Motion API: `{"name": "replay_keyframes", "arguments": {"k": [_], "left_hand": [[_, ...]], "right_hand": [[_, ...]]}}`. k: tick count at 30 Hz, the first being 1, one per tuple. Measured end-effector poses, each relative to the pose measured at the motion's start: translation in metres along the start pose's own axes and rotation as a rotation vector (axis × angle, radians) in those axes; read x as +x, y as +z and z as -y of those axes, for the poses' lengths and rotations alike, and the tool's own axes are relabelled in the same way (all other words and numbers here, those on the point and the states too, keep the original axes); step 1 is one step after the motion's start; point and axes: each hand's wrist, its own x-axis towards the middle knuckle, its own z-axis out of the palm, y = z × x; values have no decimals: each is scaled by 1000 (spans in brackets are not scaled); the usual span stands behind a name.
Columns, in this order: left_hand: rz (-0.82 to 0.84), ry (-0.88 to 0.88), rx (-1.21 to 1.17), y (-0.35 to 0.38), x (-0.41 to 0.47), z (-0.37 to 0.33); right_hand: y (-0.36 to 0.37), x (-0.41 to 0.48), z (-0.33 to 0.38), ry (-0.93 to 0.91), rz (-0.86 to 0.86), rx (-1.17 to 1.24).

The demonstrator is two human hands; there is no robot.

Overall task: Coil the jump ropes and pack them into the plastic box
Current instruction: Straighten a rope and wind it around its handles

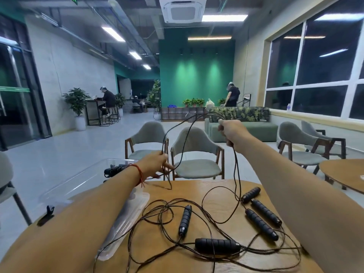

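Aloft, rope (183,143) seemingly in both hands (155,162) (231,132)

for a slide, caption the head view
The left hand and right hand hold a rope looped over a table of tangled ropes, box at left

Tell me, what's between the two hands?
In the head view, a black rope arcs from the left hand up to the right hand, with a grey chair behind it.

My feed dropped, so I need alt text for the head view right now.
Both hands hold a black jump rope cord above a wooden table: the right hand grips it high, the left hand pinches a loop lower down. Five black handles and loose tangled cords lie on the table, and a clear plastic box sits at its left edge.
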Motion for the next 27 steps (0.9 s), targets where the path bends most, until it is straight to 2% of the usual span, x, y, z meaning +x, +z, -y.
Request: {"name": "replay_keyframes", "arguments": {"k": [1, 2, 5, 9, 12, 15, 17, 19, 20, 22, 25, 27], "left_hand": [[-21, -2, -140, 1, -1, -4], [-47, 16, -185, 1, -1, -9], [-103, 125, 9, 3, 4, -16], [-11, 232, 86, 7, 2, -18], [110, 260, 374, 4, -6, -21], [361, 173, 712, -5, -8, -12], [254, 151, 889, -12, -1, -1], [92, 158, 858, -19, 5, 5], [85, 147, 764, -21, 7, 6], [174, 90, 605, -19, 6, 3], [326, 14, 633, -2, 4, 5], [261, 54, 478, 17, 4, 6]], "right_hand": [[1, 0, 0, -19, 28, -54], [3, 1, -1, -40, 29, -118], [10, 2, -8, -107, 9, -329], [19, 0, -8, -126, 69, -342], [22, 0, -7, -156, 95, -373], [16, 1, -6, -229, 7, -496], [7, 1, -6, -229, -31, -618], [-1, 1, -8, -220, -46, -733], [-2, 0, -9, -220, -46, -750], [0, -1, -8, -232, -19, -681], [11, -6, 5, -276, 36, -560], [19, -8, 16, -322, 70, -509]]}}
